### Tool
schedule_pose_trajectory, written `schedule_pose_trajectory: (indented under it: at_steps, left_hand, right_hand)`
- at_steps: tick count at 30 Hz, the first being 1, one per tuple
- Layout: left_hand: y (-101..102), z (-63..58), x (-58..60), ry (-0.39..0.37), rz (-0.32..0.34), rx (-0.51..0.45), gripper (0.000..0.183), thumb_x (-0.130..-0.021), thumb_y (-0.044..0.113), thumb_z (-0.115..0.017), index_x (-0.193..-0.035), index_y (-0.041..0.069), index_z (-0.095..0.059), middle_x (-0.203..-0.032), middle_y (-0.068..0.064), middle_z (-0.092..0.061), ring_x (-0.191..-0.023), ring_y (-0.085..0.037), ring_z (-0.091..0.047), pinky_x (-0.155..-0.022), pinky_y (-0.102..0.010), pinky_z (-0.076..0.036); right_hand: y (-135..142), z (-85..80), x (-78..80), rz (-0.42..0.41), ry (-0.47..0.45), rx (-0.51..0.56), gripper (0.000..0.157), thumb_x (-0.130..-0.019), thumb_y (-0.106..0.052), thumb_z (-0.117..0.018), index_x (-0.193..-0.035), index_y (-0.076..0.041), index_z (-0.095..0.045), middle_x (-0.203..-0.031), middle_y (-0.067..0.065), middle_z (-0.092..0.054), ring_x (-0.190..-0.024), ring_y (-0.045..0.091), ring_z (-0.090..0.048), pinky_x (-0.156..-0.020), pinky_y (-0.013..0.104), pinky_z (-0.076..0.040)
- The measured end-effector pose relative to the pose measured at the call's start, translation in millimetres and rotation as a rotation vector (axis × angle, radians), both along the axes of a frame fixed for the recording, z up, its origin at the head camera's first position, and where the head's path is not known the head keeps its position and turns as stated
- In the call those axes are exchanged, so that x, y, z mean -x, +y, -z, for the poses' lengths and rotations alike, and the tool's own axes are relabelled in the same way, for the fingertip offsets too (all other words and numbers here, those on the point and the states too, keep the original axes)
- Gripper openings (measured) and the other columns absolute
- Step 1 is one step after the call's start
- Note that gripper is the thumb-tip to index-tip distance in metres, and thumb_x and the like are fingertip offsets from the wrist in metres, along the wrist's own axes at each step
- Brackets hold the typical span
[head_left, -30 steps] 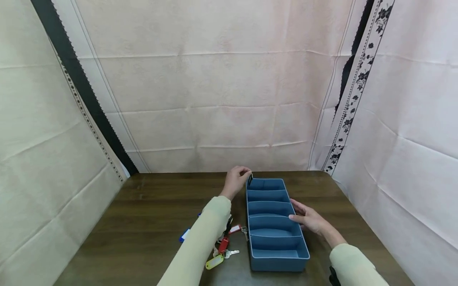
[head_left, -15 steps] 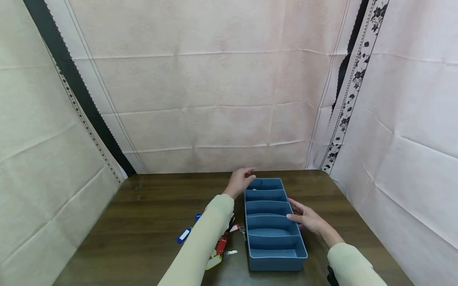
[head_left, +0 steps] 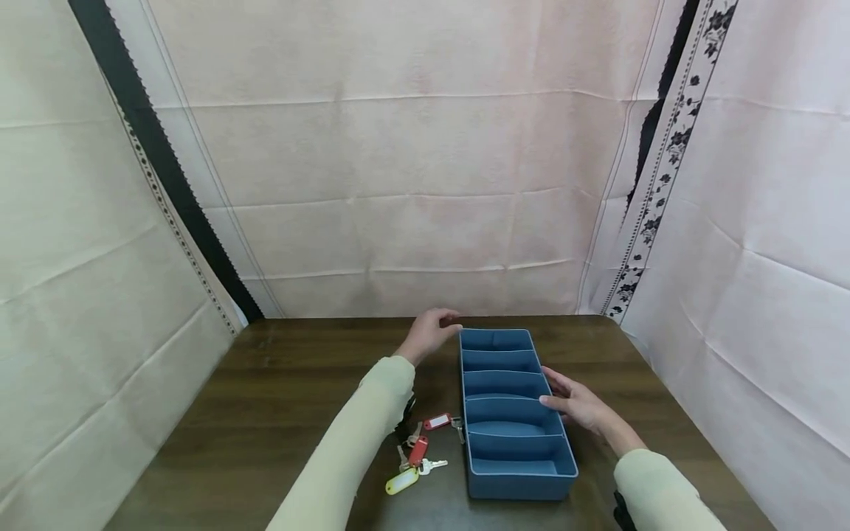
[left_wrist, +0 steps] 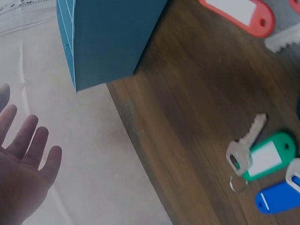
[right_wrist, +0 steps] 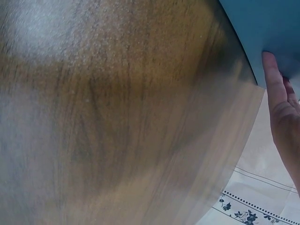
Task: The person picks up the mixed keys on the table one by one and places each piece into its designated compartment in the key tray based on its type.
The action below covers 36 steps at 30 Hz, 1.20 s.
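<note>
A blue organizer box (head_left: 514, 487) with several compartments stands lengthwise on the table. My left hand (head_left: 428, 335) is by its far left corner, holding nothing; the left wrist view shows the fingers of this left hand (left_wrist: 28, 164) spread. My right hand (head_left: 578, 405) rests against the box's right side, thumb at the rim, and straight fingers (right_wrist: 274, 77) touch the wall. Left of the box lie keys with red tags (head_left: 437, 422) and a yellow tag (head_left: 402, 481). A key with a green tag (left_wrist: 272, 154) and a blue tag (left_wrist: 276, 199) are hidden behind my left arm in the head view.
The brown wooden table (head_left: 299, 413) ends at a pale cloth (head_left: 412, 184) hung behind it. More cloth hangs along both sides. My left sleeve (head_left: 352, 442) stretches over the table beside the keys.
One second ago my left hand pinched a small dark item over the farthest compartment. It has let go and drawn back left from the box. The right hand stays at the box's side.
</note>
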<state>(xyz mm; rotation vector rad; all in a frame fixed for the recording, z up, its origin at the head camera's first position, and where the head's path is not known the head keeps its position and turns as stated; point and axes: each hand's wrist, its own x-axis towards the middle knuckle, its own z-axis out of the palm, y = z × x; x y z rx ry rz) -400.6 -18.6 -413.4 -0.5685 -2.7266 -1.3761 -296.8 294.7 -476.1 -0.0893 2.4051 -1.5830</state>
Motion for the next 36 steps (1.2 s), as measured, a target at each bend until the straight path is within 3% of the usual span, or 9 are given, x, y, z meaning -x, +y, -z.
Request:
schedule_pose_trajectory:
  at_steps: [10,20,26,36]
  left_hand:
    - [-26.1,3.1,-6.6,0.049,0.020,-0.017,0.031,-0.097,0.026,-0.067,-0.125,0.013,-0.067,-0.125,-0.004,-0.063,-0.118,-0.022,-0.056,-0.100,-0.041,-0.044]
    - [-65.5,13.0,-25.8,0.033,-0.012,-0.036,0.029,-0.095,0.026,-0.069,-0.121,0.013,-0.069,-0.119,-0.003,-0.066,-0.111,-0.022,-0.060,-0.095,-0.041,-0.048]
    - [-91.5,24.6,-44.0,0.009,-0.013,-0.047,0.027,-0.096,0.028,-0.068,-0.119,0.013,-0.069,-0.114,-0.002,-0.067,-0.102,-0.018,-0.062,-0.087,-0.038,-0.053]
    - [-121.5,45.9,-87.8,-0.016,-0.034,-0.019,0.021,-0.094,0.026,-0.070,-0.111,0.013,-0.071,-0.102,0.002,-0.068,-0.090,-0.014,-0.062,-0.078,-0.033,-0.053]
  right_hand:
    - [1.8,-1.0,-0.5,0.005,-0.011,0.000,0.073,-0.099,-0.025,-0.062,-0.158,-0.009,-0.021,-0.156,0.029,-0.027,-0.134,0.050,-0.039,-0.094,0.059,-0.046]
    - [3.2,0.5,-1.7,-0.001,-0.011,0.011,0.073,-0.100,-0.024,-0.061,-0.158,-0.009,-0.020,-0.155,0.029,-0.027,-0.134,0.050,-0.039,-0.094,0.059,-0.047]
    - [2.8,-0.5,-2.8,-0.017,-0.006,0.021,0.072,-0.100,-0.021,-0.060,-0.158,-0.008,-0.019,-0.156,0.029,-0.027,-0.135,0.050,-0.038,-0.094,0.059,-0.046]
    - [-0.6,-2.1,-3.4,-0.027,-0.004,0.031,0.072,-0.100,-0.021,-0.061,-0.158,-0.007,-0.019,-0.156,0.029,-0.026,-0.135,0.050,-0.037,-0.095,0.059,-0.046]
